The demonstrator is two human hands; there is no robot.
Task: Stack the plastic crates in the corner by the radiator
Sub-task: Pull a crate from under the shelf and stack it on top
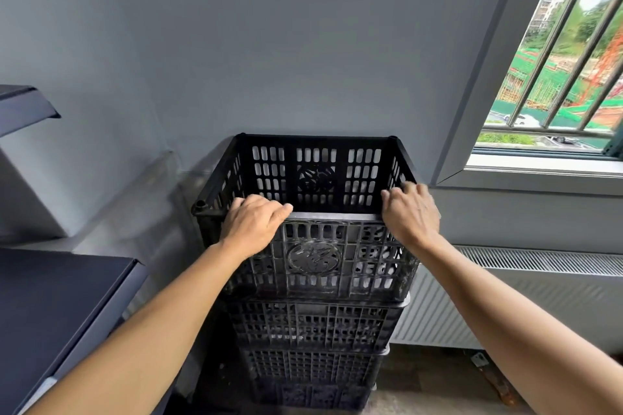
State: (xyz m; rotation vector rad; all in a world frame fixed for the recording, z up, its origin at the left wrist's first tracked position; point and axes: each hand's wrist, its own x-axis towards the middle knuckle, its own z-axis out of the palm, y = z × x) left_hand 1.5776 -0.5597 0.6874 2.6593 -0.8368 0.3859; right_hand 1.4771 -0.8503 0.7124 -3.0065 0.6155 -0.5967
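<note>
The left hand (253, 226) and the right hand (411, 212) both grip the near rim of the top crate (313, 259). The left is toward the rim's 9 o'clock end and the right is at its 3 o'clock corner. The fingers (392, 194) of each hand are curled over the edge and clamped on the plastic.

This black slotted crate sits level on a stack of three more crates (313, 323) that stands on the floor (431, 381). Through its open top only its own slotted far wall shows; its bottom is hidden behind the near wall. I cannot tell what the lower crates hold.

A dark shelf (60, 307) lies at 8 o'clock of the stack. The white radiator (539, 286) is just beside it at 3 o'clock. The grey wall (269, 44) is close behind, and a barred window (556, 77) is at 1 o'clock.
</note>
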